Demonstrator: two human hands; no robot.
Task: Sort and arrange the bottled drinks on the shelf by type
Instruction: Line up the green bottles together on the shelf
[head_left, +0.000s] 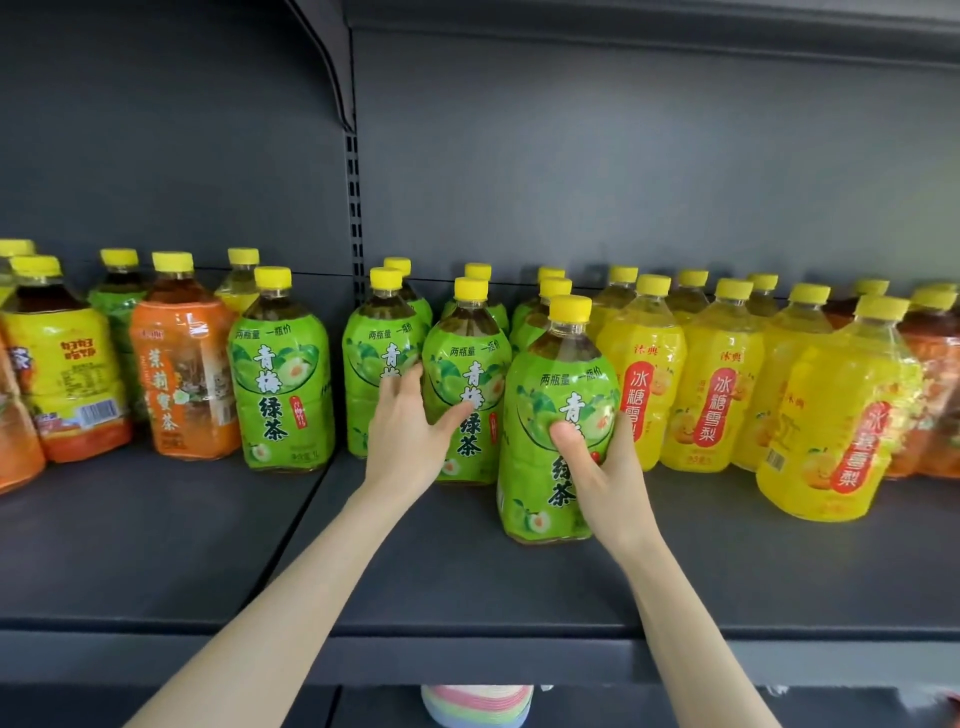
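Centre frame, on the shelf (156, 561): your right hand (608, 467) wraps the front green bottle (556, 415), your left hand (410, 436) lies spread, fingers against the second green bottle (465, 384) behind it.

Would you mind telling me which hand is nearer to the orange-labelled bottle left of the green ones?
Left. The left hand rests on green bottles a few places right of the orange-labelled bottle; the right hand is farther right.

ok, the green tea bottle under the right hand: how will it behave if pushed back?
The green tea bottle looks nearly full, so probably heavy. Tall with a narrow neck, it may tip if pushed high. The glossy label could slip under the right hand.
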